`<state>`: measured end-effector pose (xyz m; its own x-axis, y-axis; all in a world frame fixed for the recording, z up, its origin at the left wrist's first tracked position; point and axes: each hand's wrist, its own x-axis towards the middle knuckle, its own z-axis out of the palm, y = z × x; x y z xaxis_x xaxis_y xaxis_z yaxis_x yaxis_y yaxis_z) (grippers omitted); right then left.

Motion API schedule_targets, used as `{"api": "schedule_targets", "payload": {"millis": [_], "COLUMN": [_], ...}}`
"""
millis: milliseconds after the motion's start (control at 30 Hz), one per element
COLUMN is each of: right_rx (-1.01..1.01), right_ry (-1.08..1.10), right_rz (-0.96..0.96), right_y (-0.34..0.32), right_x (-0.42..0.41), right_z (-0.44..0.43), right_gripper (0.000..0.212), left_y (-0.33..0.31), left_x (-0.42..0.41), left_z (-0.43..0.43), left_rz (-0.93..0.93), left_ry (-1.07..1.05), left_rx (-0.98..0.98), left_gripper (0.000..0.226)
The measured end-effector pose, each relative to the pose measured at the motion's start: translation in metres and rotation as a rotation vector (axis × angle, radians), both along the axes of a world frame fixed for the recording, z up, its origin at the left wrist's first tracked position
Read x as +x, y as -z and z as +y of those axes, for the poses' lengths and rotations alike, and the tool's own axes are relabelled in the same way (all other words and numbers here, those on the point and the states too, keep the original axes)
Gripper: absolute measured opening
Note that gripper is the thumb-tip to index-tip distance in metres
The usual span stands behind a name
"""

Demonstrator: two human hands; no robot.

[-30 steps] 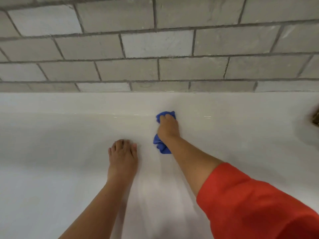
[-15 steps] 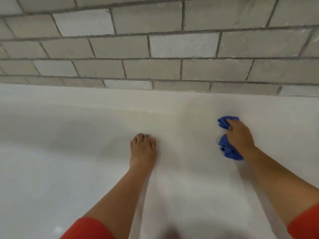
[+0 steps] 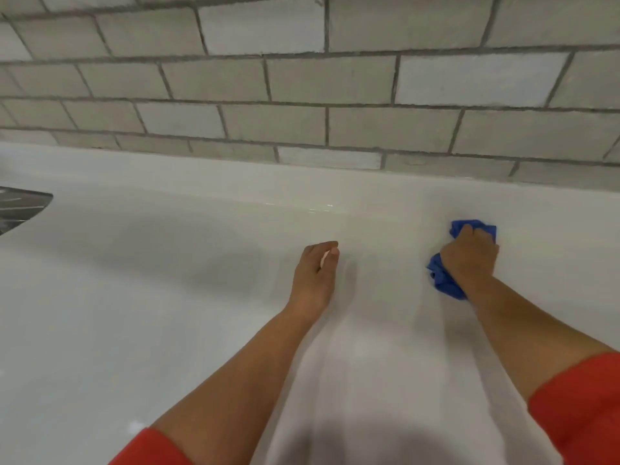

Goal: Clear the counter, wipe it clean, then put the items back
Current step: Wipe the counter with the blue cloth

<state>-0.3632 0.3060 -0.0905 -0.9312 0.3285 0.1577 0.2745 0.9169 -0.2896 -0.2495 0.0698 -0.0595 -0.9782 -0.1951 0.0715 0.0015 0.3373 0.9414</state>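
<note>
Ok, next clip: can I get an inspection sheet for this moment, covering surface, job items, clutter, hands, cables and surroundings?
Surface: white counter, glossy, with a small glare near its back edge.
Job's things: blue cloth, bunched up, on the counter under the right hand.
Clutter: nothing seen.
Hands: right hand grips the cloth and presses it to the counter; left hand rests on the counter, holding nothing.
Cables: nothing seen.
Surroundings: grey tiled wall behind the counter; a dark metallic object at the left edge, too cut off to identify.
</note>
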Motion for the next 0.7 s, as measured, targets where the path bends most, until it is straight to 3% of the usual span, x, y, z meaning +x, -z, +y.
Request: {"api": "schedule_targets", "payload": {"millis": [200, 333, 500, 700], "right_rx": [-0.009, -0.058, -0.2, -0.231], "right_ry": [-0.171, -0.377, -0.729, -0.839], "right_rz": [-0.034, 0.008, 0.046, -0.079], "right_y": [-0.001, -0.001, -0.005, -0.003], "right_x": [-0.017, -0.018, 0.027, 0.079], "right_z": [-0.144, -0.227, -0.327, -0.304], "right_gripper": [0.04, 0.042, 0.042, 0.05], "left_y": [0.011, 0.019, 0.026, 0.027], "left_x": [-0.001, 0.008, 0.006, 0.009], "left_z": [-0.131, -0.182, -0.185, -0.192], "left_rz": [0.018, 0.028, 0.075, 0.069], "left_ry": [-0.191, -0.294, -0.317, -0.358], "left_rx": [-0.304, -0.249, -0.154, -0.103], "left_gripper": [0.031, 0.033, 0.03, 0.033]}}
